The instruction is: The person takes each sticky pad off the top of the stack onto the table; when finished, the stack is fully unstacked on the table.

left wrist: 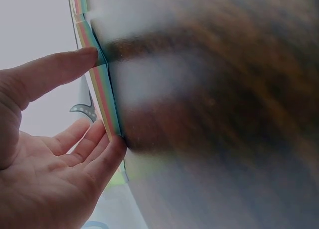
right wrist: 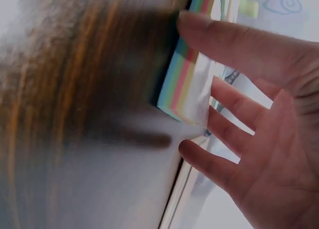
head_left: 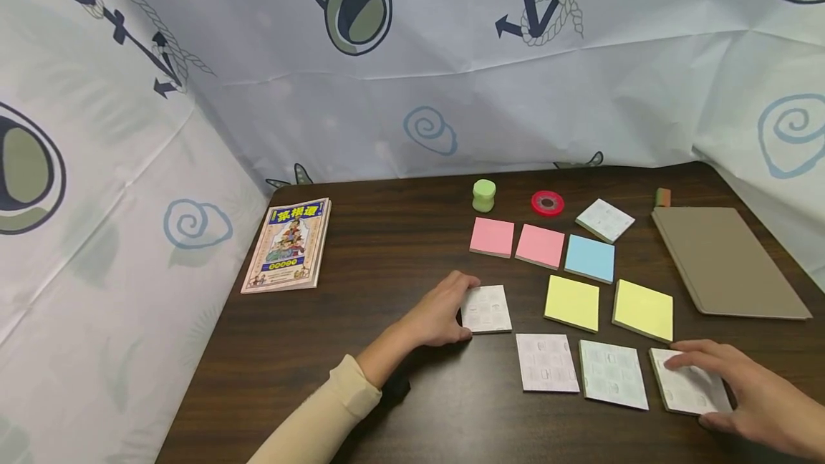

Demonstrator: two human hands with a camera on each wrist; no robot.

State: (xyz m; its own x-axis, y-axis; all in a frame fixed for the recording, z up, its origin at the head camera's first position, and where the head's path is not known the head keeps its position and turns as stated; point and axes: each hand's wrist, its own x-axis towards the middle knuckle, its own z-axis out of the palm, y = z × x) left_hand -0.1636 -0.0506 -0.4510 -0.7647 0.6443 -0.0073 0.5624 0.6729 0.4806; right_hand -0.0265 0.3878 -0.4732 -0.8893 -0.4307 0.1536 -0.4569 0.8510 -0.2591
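At the left of the group of pads, my left hand [head_left: 445, 310] pinches a sticky-note pad [head_left: 488, 310] with a pale printed top. In the left wrist view, its thumb [left wrist: 87, 57] and a fingertip meet the striped edge of this pad [left wrist: 102, 84]. My right hand [head_left: 741, 385] is over the rightmost printed pad [head_left: 690, 389] of the front row. In the right wrist view its thumb touches the layered coloured edge of that pad [right wrist: 182, 79], while the other fingers are spread, one apart from the pad.
Two more printed pads [head_left: 548, 364] lie in the front row. Behind are yellow pads [head_left: 571, 303], pink pads [head_left: 492, 236], a blue pad [head_left: 589, 258] and a tilted printed pad [head_left: 604, 219]. A green cylinder [head_left: 484, 195], red ring [head_left: 547, 203], grey-brown folder [head_left: 728, 260] and book [head_left: 288, 245] surround them.
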